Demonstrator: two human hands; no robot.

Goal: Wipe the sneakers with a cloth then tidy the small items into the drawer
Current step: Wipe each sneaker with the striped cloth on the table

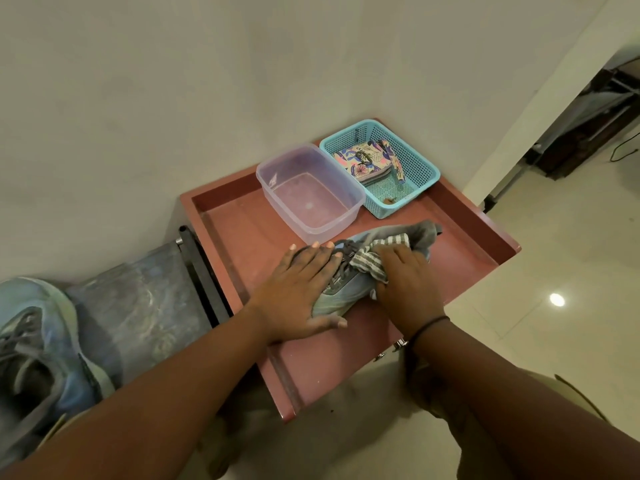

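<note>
Left hand [300, 287] lies flat, fingers straight, pressing on the sneaker [346, 289] on the red cabinet top [460, 258]. Right hand [407, 277] grips a striped cloth [377, 252] against the sneaker. Behind the sneaker stand a clear tub [311, 192] and blue basket [412, 161]. Left of the cabinet lies a second sneaker [38, 348].
</note>
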